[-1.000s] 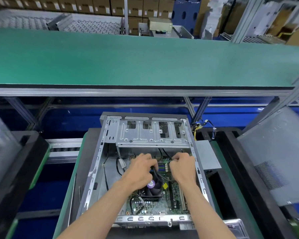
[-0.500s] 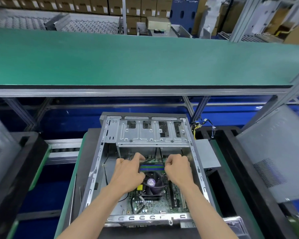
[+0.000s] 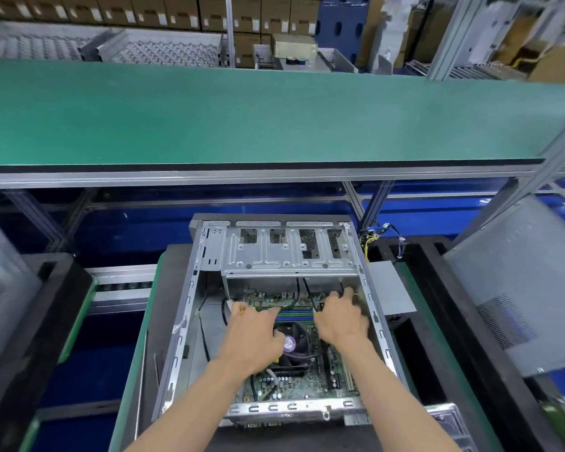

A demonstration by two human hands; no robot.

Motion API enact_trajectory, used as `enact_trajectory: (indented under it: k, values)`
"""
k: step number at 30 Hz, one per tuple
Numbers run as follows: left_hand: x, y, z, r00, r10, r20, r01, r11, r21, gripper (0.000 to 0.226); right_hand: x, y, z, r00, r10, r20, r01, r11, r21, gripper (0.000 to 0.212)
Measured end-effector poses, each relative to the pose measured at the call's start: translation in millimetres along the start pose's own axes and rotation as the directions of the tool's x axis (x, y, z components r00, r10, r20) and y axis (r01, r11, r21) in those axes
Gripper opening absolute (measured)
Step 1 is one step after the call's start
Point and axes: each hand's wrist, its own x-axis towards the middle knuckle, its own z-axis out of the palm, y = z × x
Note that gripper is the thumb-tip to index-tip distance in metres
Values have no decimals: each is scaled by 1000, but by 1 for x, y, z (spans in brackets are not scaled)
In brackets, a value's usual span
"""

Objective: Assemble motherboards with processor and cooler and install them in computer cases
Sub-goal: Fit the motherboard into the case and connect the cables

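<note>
An open metal computer case (image 3: 206,288) lies flat on a green-edged pallet in front of me. Inside it sits the green motherboard (image 3: 294,384), carrying a black cooler fan with a purple sticker (image 3: 289,344). My left hand (image 3: 252,334) is over the board's left side, beside the fan, fingers curled down at the board's far-left edge. My right hand (image 3: 340,321) holds the board's far-right corner, fingertips reaching the case's right wall. Blue memory slots (image 3: 294,313) show between my hands. Black cables run from under the drive cage (image 3: 287,252) down to the board.
A long green shelf (image 3: 274,119) overhangs the far side. A grey side panel (image 3: 519,288) leans at the right, with a grey box (image 3: 388,288) and loose coloured wires (image 3: 377,234) beside the case. Black trays (image 3: 40,305) flank both sides.
My hands moved apart from the middle of the board, the left one toward the left and nearer to me. The memory slots, covered a second ago, now show between them.
</note>
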Motion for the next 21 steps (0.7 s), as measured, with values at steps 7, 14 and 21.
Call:
enact_trajectory:
  k: [7,14,21]
  values:
    - [4,-5,9,999,11,52,-9,999,-41,65,-9,-3,-8,958,-144,-248,181,975,132,34]
    - [3,2,4,992,67,105,-53,990,-131,48,-30,-7,-17,933,-351,-79,210,352,912,20]
    - [-1,2,-8,968,-20,251,146,856,-497,33,-25,-14,-6,926,-336,-175,341,537,772,21]
